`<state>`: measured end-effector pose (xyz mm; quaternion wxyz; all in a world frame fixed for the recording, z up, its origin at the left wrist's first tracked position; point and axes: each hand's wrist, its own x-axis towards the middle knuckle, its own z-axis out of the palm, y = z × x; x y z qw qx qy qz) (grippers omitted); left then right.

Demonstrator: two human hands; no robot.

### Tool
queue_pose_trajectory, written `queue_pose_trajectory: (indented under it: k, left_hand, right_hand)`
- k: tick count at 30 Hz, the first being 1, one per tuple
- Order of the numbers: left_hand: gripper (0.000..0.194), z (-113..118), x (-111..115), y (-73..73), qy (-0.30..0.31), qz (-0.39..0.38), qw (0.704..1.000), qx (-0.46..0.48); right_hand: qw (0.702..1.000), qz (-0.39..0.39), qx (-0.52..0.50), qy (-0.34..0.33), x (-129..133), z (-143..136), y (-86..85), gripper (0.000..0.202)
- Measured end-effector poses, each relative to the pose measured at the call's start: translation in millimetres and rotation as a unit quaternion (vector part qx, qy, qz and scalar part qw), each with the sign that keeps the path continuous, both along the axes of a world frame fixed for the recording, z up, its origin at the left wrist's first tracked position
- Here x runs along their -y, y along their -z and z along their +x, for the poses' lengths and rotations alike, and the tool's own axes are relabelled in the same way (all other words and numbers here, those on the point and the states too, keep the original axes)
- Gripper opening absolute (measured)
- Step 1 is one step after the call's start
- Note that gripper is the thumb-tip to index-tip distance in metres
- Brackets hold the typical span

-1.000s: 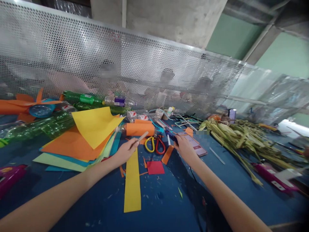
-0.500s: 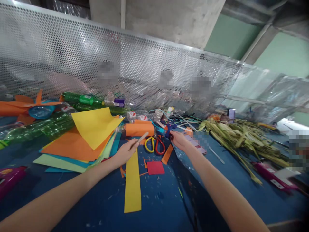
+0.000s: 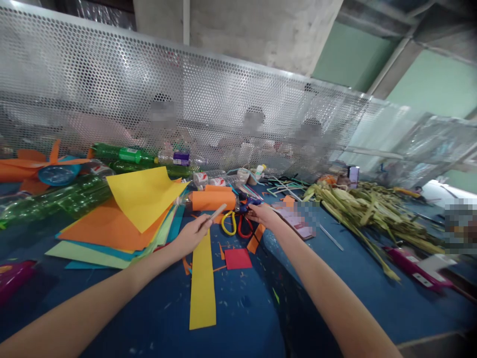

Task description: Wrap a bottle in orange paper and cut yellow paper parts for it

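My left hand (image 3: 194,232) is closed on a thin, pale flat stick (image 3: 217,212), held above the top end of a yellow paper strip (image 3: 203,288). My right hand (image 3: 262,215) reaches to a dark blue object (image 3: 254,202) at the right end of a bottle wrapped in orange paper (image 3: 213,200); its fingers are pinched there, and what they grip is partly hidden. Between the hands lie yellow scissor handles (image 3: 228,223) and red ones (image 3: 245,226). A red paper square (image 3: 238,258) lies nearer, beside small orange scraps.
Coloured paper sheets (image 3: 115,226) are stacked at the left, near green bottles (image 3: 78,194). A phone (image 3: 298,221) and dried husks (image 3: 357,214) lie at the right, with a magenta tool (image 3: 417,268). A perforated metal screen (image 3: 223,94) stands behind; people show through it.
My right hand has moved slightly left and down, and the dark blue and orange object by it is now less visible. The view has shifted slightly. My left hand still holds the stick.
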<state>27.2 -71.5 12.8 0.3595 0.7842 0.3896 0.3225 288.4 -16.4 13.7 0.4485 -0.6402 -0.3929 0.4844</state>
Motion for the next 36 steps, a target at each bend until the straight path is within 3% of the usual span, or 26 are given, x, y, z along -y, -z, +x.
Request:
queue_pose_trajectory:
  k: [5,9,13,15,18,20,25,36]
  left_hand:
    - [0.033,0,-1,1.8,-0.006,0.006,1.0,-0.012]
    - [0.032,0,-1,1.3,-0.017,0.03,0.999,-0.028]
    - [0.029,4,5,0.1,-0.007,0.057,0.998,-0.024]
    - [0.029,7,10,-0.1,0.002,0.064,0.998,-0.015]
    - [0.029,9,13,-0.5,-0.004,0.056,0.998,-0.016]
    - [0.029,9,13,-1.0,-0.015,0.047,0.999,-0.022]
    - [0.027,7,11,-2.3,-0.024,0.035,0.999,-0.027]
    - [0.032,7,13,-4.5,-0.02,0.033,0.998,-0.042]
  right_hand:
    - [0.993,0.017,0.115,0.015,13,5,-11.5,0.03]
    - [0.979,0.091,0.181,-0.008,42,-18,-20.1,0.027]
    - [0.966,0.11,0.183,-0.145,77,-64,-16.0,0.035]
    - [0.933,0.155,0.22,-0.239,88,-76,-10.7,0.033]
    - [0.862,0.21,0.41,-0.212,91,-71,-4.5,0.021]
    - [0.835,0.201,0.476,-0.19,87,-60,-3.4,0.023]
    - [0.811,0.142,0.532,-0.198,84,-43,-9.6,0.036]
    - [0.753,0.037,0.646,-0.122,100,-55,-20.0,0.04]
